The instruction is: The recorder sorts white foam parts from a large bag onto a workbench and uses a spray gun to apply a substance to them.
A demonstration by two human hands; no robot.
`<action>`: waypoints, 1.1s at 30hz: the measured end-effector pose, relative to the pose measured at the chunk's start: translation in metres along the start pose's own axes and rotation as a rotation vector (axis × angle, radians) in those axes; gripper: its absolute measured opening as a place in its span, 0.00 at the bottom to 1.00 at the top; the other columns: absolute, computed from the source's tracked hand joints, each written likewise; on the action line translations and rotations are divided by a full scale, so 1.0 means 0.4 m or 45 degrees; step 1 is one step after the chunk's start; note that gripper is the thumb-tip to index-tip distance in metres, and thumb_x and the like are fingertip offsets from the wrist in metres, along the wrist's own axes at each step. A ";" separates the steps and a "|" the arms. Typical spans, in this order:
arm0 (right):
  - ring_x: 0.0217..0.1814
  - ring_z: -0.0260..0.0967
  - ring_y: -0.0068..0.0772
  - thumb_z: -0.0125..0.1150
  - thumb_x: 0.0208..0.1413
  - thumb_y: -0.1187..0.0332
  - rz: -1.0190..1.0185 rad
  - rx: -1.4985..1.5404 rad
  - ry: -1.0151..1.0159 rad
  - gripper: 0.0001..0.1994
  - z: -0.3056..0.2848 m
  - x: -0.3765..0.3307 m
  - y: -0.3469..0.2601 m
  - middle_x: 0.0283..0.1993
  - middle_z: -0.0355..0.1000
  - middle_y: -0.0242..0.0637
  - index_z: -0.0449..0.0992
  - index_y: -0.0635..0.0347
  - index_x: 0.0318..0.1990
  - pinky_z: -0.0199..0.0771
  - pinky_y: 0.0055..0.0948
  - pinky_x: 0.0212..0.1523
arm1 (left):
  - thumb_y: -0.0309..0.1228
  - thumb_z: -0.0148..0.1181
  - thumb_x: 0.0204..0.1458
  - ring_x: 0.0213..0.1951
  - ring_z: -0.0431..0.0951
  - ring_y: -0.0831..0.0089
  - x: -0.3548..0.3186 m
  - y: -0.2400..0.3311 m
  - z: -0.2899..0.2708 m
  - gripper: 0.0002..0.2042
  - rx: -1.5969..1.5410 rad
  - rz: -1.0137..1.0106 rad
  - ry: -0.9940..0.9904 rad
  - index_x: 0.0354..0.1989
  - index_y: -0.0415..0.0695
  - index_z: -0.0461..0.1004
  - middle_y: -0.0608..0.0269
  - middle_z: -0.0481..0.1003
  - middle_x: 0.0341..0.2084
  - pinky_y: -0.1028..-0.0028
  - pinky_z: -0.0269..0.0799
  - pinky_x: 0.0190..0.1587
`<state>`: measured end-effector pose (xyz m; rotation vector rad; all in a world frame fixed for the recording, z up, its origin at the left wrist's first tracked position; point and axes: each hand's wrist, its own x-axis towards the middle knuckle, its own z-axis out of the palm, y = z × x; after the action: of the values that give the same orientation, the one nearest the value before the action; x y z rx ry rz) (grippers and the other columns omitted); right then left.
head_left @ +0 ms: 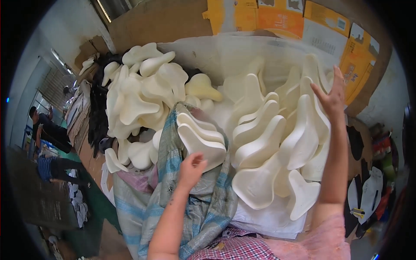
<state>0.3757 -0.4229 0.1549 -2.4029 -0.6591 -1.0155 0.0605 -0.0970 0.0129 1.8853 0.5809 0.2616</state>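
A heap of white foam saddle-shaped pads (260, 138) fills the middle of the view, stacked in overlapping rows. My left hand (192, 168) rests its fingers on the lower edge of a small stack of white pads (200, 141) that sticks out of a blue and grey woven sack (208, 203). My right hand (331, 97) is raised with fingers spread, touching the top of an upright pad (310, 125) at the right of the heap. Neither hand holds anything.
Another pile of white pads (138, 91) lies at the back left beside black pieces (97, 117). Cardboard and orange boxes (277, 17) stand behind. Black and white flat cut-outs (368, 190) lie at the right. Two people (47, 143) are at the far left.
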 end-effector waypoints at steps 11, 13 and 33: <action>0.66 0.50 0.52 0.72 0.29 0.45 -0.459 0.942 -1.093 0.54 0.571 -0.261 -0.693 0.63 0.53 0.55 0.52 0.66 0.62 0.51 0.40 0.65 | 0.31 0.64 0.38 0.59 0.58 0.52 0.084 -0.192 -0.161 0.34 0.566 0.076 0.803 0.58 0.43 0.59 0.46 0.59 0.56 0.61 0.61 0.57; 0.67 0.48 0.52 0.72 0.31 0.46 -0.413 0.948 -1.355 0.53 0.620 -0.267 -0.726 0.65 0.51 0.55 0.51 0.66 0.63 0.48 0.41 0.66 | 0.31 0.65 0.38 0.62 0.55 0.54 0.099 -0.210 -0.190 0.37 0.731 -0.041 0.700 0.61 0.43 0.56 0.47 0.57 0.59 0.64 0.59 0.59; 0.52 0.68 0.32 0.72 0.37 0.61 -0.740 2.224 -1.739 0.34 0.294 -0.112 -0.657 0.52 0.69 0.42 0.66 0.63 0.54 0.68 0.32 0.52 | 0.24 0.48 0.43 0.37 0.76 0.58 0.186 -0.451 -0.712 0.12 0.574 -0.376 1.736 0.35 0.39 0.76 0.51 0.77 0.32 0.65 0.69 0.42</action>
<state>0.2583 -0.1611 0.1035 -0.8480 -1.6485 1.0611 -0.0502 0.2237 -0.0506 1.7728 1.9190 1.3356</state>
